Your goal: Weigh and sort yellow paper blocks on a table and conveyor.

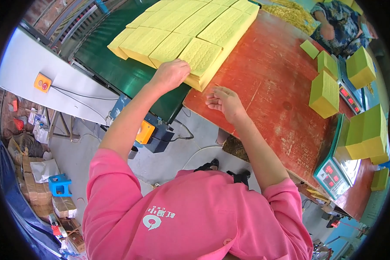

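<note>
A large block of yellow embossed paper (pixel 172 46), divided into rows of stacks, lies across the green conveyor belt (pixel 100 48) and the red tabletop's edge. At the block's near edge, my left hand (pixel 171 76) has its fingers closed on a stack of yellow paper (pixel 200 57); the fingertips are partly hidden. To the right of that corner, my right hand (pixel 224 103) hovers by the edge of the red table (pixel 268 89). Its fingers are loosely curled and apart, and I see nothing in them.
Yellow paper blocks (pixel 324 94) stand at the right. More paper (pixel 364 132) rests on a digital scale (pixel 333 175). Another person (pixel 340 26) is at the far right. An orange switch box (pixel 144 132) is below the belt; a blue stool (pixel 60 185) stands left.
</note>
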`<control>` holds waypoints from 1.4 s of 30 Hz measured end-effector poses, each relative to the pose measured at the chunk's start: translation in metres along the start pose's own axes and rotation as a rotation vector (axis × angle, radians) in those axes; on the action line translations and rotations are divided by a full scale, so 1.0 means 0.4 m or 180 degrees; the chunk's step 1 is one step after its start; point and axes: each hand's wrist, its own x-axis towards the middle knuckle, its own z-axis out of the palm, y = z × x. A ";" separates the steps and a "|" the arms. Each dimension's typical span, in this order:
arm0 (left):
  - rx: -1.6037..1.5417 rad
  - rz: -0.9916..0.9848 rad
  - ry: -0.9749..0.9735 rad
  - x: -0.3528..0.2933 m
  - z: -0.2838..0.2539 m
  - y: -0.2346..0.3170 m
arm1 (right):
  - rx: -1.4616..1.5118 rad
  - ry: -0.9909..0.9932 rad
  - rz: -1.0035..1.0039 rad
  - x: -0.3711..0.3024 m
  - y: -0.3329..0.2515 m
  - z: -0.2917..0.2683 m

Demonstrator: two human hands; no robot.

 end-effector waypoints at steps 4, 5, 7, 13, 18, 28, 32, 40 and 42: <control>-0.0062 0.0131 0.0121 -0.001 -0.008 0.007 | 0.0035 0.0020 -0.0037 -0.004 0.008 -0.003; -0.0066 0.0134 0.0120 -0.001 -0.005 0.003 | 0.0039 0.0043 -0.0030 -0.005 0.010 -0.005; -0.0046 0.0152 0.0028 0.002 0.001 -0.009 | 0.0046 0.0079 -0.0030 -0.003 0.018 -0.015; -0.0036 0.0164 0.0025 0.007 -0.001 -0.013 | 0.0062 0.0089 -0.0013 -0.010 0.024 -0.029; -0.0008 0.0114 0.0193 0.008 0.001 0.006 | 0.0042 0.0050 -0.0045 -0.020 0.021 -0.026; 0.0379 -0.0162 0.0663 -0.005 -0.079 0.126 | 0.0348 -0.0006 -0.0041 -0.035 -0.064 0.045; 0.0004 0.0251 0.0658 -0.060 -0.059 0.266 | 0.0190 0.0063 -0.0263 -0.019 -0.048 0.033; -0.4628 -0.2845 0.0701 -0.036 -0.004 0.363 | -0.0415 0.0390 -0.1044 -0.244 -0.080 -0.058; -0.4882 -0.2710 0.0234 0.027 -0.012 0.391 | -0.0624 0.0481 -0.1467 -0.285 -0.071 -0.120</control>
